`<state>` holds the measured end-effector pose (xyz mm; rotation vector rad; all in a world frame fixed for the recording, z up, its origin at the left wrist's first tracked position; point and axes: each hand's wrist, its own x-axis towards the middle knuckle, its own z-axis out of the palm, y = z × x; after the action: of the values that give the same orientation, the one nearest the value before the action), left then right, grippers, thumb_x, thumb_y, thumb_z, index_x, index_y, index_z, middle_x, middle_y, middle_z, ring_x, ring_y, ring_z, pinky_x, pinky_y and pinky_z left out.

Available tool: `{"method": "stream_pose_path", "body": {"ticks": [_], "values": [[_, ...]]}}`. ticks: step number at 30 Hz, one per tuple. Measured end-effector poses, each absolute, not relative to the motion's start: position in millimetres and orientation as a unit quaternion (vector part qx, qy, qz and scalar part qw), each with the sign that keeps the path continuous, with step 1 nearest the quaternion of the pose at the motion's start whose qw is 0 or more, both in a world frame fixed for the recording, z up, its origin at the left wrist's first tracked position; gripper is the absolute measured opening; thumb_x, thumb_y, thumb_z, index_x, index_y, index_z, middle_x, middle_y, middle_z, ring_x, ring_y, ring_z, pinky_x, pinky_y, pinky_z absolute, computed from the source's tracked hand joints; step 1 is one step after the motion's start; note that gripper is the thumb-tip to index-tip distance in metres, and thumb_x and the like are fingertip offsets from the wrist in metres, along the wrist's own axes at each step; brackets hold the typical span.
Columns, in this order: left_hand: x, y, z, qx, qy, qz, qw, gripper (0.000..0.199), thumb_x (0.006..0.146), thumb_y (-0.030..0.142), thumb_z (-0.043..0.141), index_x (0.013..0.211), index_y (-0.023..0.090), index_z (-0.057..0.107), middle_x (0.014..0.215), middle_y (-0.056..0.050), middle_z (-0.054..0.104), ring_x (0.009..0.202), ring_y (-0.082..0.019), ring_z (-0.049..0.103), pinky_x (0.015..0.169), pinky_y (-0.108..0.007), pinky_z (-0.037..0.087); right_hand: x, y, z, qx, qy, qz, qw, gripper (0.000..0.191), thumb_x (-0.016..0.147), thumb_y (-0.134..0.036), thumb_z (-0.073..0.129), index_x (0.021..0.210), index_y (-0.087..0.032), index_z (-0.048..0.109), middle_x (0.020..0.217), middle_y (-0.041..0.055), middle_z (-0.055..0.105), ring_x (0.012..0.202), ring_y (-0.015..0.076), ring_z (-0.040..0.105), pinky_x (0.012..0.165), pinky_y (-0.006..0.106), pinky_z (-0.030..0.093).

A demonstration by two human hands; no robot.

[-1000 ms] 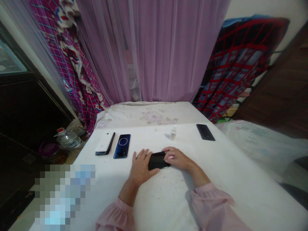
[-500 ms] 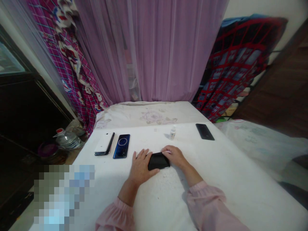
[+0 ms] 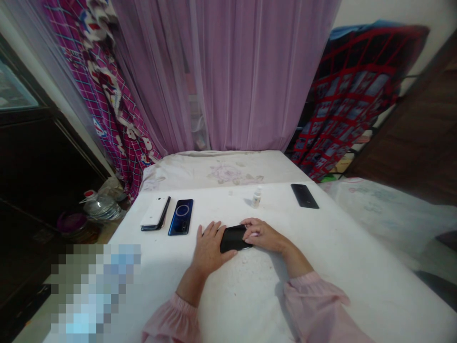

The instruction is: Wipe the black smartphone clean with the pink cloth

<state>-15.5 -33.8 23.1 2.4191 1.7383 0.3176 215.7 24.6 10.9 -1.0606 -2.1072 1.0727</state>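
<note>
A black phone (image 3: pixel 233 239) lies flat on the white cloth between my hands. My left hand (image 3: pixel 210 247) rests at its left end, with the thumb along the near edge and the fingers spread over the far side. At the phone's right end, my right hand (image 3: pixel 262 236) is closed, its bent fingers around a small pale object that is mostly hidden. A small white bottle (image 3: pixel 256 198) stands just beyond the phone. Near it on the cloth lies a tiny whitish piece (image 3: pixel 230 193).
Left of my hands lie a blue phone (image 3: pixel 181 217) and a stack topped by a white phone (image 3: pixel 154 212). Another dark phone (image 3: pixel 304 196) lies at the right. A purple curtain (image 3: pixel 250 76) hangs behind the table (image 3: pixel 243 305).
My right hand has shifted slightly right and nearer to me, from the phone's far corner to its right end. My left hand and the phone have hardly moved.
</note>
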Motion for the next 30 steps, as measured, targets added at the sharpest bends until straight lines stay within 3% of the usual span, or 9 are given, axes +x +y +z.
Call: {"method": "stream_pose_path", "body": {"ticks": [10,18,25,30], "values": [[-15.5,-33.0,21.2,0.807,0.577,0.105,0.073,0.069,0.082,0.059,0.059,0.138,0.022,0.045,0.147,-0.013,0.042,0.137,-0.034,0.032,0.111,-0.06,0.013,205.1,32.1,-1.6,-0.441,-0.761,0.355,0.318,0.009,0.068,-0.02,0.071,0.072,-0.025,0.077,0.099,0.004,0.069,0.089,0.0183,0.064,0.081,0.03,0.051],[-14.6,-34.0,23.0,0.807,0.575,0.111,0.071,0.068,0.082,0.059,0.059,0.137,0.021,0.045,0.147,-0.013,0.042,0.137,-0.034,0.032,0.111,-0.06,0.013,190.2,30.3,2.4,-0.509,-0.749,0.269,0.328,0.014,0.077,-0.023,0.06,0.078,-0.024,0.074,0.083,0.0031,0.072,0.082,0.0194,0.065,0.077,0.032,0.049],[-15.2,-33.4,23.5,0.806,0.577,0.106,0.073,0.069,0.081,0.06,0.06,0.137,0.022,0.046,0.147,-0.012,0.042,0.137,-0.034,0.033,0.111,-0.06,0.014,191.1,29.2,2.1,-0.491,-0.761,0.262,0.333,0.014,0.078,-0.022,0.059,0.078,-0.023,0.073,0.083,0.0039,0.071,0.083,0.0194,0.064,0.081,0.034,0.048],[-14.9,-33.7,25.0,0.805,0.579,0.103,0.075,0.069,0.081,0.06,0.06,0.137,0.021,0.045,0.147,-0.013,0.042,0.137,-0.034,0.032,0.111,-0.06,0.014,207.8,27.4,0.7,-0.414,-0.779,0.352,0.312,0.009,0.07,-0.021,0.068,0.074,-0.023,0.076,0.106,0.0065,0.067,0.097,0.0207,0.062,0.08,0.032,0.051]]}}
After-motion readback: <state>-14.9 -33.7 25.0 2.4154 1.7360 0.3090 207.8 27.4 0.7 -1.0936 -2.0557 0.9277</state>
